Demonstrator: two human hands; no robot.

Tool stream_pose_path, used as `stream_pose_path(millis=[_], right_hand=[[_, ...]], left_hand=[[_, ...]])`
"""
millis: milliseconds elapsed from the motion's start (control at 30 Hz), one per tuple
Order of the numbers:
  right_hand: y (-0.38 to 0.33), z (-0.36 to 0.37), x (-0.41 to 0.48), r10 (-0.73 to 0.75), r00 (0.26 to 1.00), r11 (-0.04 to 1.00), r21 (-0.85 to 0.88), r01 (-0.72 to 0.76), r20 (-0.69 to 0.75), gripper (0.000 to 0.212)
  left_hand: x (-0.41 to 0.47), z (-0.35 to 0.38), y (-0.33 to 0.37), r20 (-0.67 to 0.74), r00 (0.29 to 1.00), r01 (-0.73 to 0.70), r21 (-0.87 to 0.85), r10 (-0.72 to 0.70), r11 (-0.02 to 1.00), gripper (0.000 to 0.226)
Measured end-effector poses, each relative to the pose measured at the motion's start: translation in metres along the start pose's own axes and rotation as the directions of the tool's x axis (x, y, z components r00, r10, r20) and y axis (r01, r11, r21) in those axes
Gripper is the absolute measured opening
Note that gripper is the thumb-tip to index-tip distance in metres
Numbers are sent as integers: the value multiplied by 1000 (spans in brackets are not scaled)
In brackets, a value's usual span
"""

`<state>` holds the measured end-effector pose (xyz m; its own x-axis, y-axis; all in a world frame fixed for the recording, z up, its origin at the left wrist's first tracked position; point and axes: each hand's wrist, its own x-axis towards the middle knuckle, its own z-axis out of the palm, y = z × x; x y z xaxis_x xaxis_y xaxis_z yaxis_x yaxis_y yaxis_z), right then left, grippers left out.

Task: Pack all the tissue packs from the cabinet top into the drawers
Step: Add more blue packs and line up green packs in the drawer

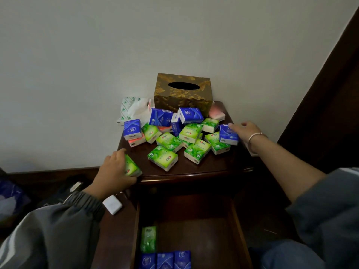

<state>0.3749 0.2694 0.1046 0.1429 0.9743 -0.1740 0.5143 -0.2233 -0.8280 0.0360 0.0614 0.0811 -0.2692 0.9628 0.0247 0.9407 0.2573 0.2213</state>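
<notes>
Several green, blue and pink tissue packs lie heaped on the dark wooden cabinet top [204,167]. My left hand [114,169] grips a green pack [132,166] at the top's front left edge. My right hand [244,131] holds a blue pack [227,134] at the right side of the heap. Below, the open drawer [196,230] holds one green pack [148,238] and three blue packs [165,260] along its near left side.
A gold patterned tissue box [182,94] stands at the back against the wall, a white plastic bag [134,109] to its left. A white charger [112,205] hangs by the cabinet's left side. Dark clutter lies on the floor at left; a dark wooden panel rises at right.
</notes>
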Motion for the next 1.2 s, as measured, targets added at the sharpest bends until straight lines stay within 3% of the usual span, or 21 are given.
stream_pose_path(millis=[67,167,267,367,433,600,733,900,1033,1100,1200], right_hand=[[-10,-1,6,66,987,994,-94,-53,143,55],[-23,0,9,169,956,976,-174,-130,238,49],[-29,2,13,257,925,959,-193,-208,280,45],[-31,1,13,334,907,931,-241,-274,257,18],[-29,1,15,354,898,927,-221,-302,259,26],[-25,2,10,305,906,949,-16,-315,294,16],[-19,-4,5,206,930,928,241,-284,304,26],[-23,-27,-21,-27,974,692,707,-145,225,8],[-15,-53,-83,-198,894,475,837,-271,402,16],[9,-57,-125,-232,813,548,762,-344,534,23],[66,-40,-187,-108,725,718,558,-416,680,25]], left_hand=[[3,0,-1,17,1000,4,-8,-4,1000,95],[4,2,-3,15,1000,-9,9,9,1000,95],[6,5,-4,-4,1000,-20,25,20,999,95],[5,7,-4,-21,999,-30,31,31,999,94],[5,7,-3,-33,999,-28,24,29,999,94],[4,7,-2,-34,999,-20,1,20,1000,94],[2,7,0,-32,999,-8,-13,7,1000,93],[-2,6,2,-59,998,14,-85,-19,996,92],[-21,14,4,-278,960,-21,-152,-23,988,87],[-34,22,4,-403,912,-9,-205,-75,979,85],[-63,42,6,-515,836,-22,-372,-187,928,89]])
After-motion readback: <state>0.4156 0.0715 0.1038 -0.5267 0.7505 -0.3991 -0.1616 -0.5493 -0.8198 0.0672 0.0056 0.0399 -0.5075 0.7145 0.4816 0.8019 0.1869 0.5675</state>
